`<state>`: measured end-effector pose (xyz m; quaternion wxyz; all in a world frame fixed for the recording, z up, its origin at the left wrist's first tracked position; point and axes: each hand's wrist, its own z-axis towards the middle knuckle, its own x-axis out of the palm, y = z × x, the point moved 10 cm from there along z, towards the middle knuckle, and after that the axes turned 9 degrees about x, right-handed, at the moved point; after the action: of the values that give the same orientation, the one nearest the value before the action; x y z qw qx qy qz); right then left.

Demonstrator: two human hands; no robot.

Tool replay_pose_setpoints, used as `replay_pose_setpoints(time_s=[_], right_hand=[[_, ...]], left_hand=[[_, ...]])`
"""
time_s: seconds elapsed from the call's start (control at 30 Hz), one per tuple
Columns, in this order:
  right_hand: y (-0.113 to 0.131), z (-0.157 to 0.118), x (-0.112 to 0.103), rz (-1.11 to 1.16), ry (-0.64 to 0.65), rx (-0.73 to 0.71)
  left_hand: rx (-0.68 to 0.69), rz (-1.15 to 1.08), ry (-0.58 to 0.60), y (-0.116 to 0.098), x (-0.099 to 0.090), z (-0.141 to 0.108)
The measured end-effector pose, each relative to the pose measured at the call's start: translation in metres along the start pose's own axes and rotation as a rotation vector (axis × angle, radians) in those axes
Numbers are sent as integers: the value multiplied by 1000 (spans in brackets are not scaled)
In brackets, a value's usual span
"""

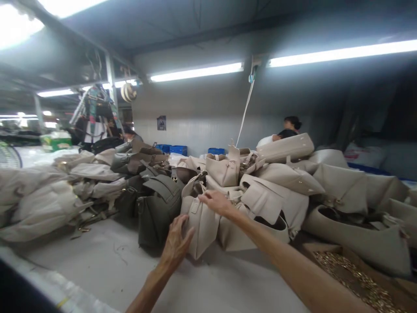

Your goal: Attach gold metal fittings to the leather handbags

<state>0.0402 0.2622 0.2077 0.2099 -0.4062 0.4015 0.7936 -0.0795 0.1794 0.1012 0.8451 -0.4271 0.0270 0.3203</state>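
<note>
A beige bag (pixel 203 230) stands on the pale table (pixel 107 269), its narrow side facing me. Against its left side lies my left hand (pixel 179 237), fingers spread and thumb apart. My right hand (pixel 215 202) is at the top of the same bag, by a small tab, with the fingertips close together; whether they pinch anything is too small to tell. Directly left of the beige bag is a dark grey-green bag (pixel 156 217) with a flap and buckle.
Beige bags (pixel 273 195) are heaped behind and to the right. Pale bags (pixel 48 208) lie at the left. A box of small gold-coloured metal parts (pixel 352 278) sits at the lower right. A person (pixel 289 126) is beyond the heap.
</note>
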Motion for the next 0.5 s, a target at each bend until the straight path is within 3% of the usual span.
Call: replay_pose_setpoints(time_s=[0.13,0.27,0.4,0.5], right_hand=[[19,-36,29,-104,-17,-103],[25,-57,34,-144,-61,-133],[46,-56,-2,-170,-251,-110],[89,-71,-41,-226,-415,-295]], left_hand=[[-60,-73,7,12,-15,-5],[-70,-119,-11,5,-37,-14],[-91,-97,-154,9,-82,-26],[-157,-38,-301,38,-132,-36]])
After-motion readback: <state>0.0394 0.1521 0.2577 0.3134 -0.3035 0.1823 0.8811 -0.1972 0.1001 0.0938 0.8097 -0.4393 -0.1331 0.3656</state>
